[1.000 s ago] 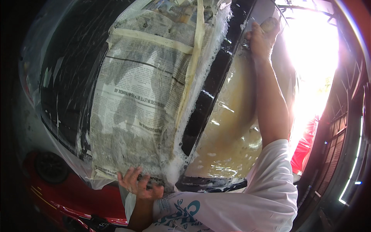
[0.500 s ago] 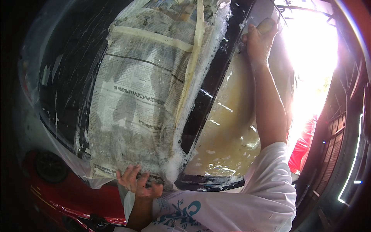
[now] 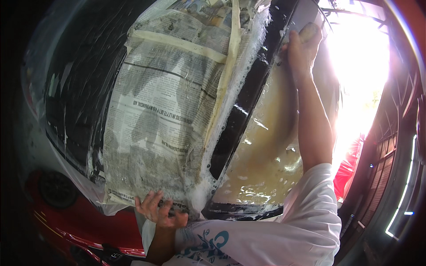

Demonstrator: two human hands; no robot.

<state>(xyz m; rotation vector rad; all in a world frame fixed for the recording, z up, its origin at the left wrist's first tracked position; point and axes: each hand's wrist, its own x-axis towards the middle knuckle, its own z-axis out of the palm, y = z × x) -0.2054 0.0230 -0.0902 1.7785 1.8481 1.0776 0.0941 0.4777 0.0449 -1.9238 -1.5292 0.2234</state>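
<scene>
At the far end of a wet, yellowish car panel (image 3: 259, 155), my right hand (image 3: 302, 55) is closed around a pale, rounded pad (image 3: 309, 32). Its exact kind is hard to make out. The arm reaches far forward along the panel, which is wet with white patches of suds. Near me, my left hand (image 3: 162, 210) lies with fingers apart on the lower edge of the newspaper masking (image 3: 146, 119), holding nothing. Strips of masking tape (image 3: 177, 43) cross the newspaper. White foam (image 3: 202, 190) gathers along its right side, beside a glossy black strip (image 3: 242, 104).
Dark glass (image 3: 80, 93) with a clear plastic sheet lies left of the newspaper. A red car (image 3: 84, 226) stands at the lower left. Bright daylight comes through an opening at the upper right, with something red (image 3: 348, 170) beside it.
The whole view has shifted slightly, moving the panel and newspaper a little to the right. My right hand shows slightly lower, still on the pad. My left hand has stayed in place.
</scene>
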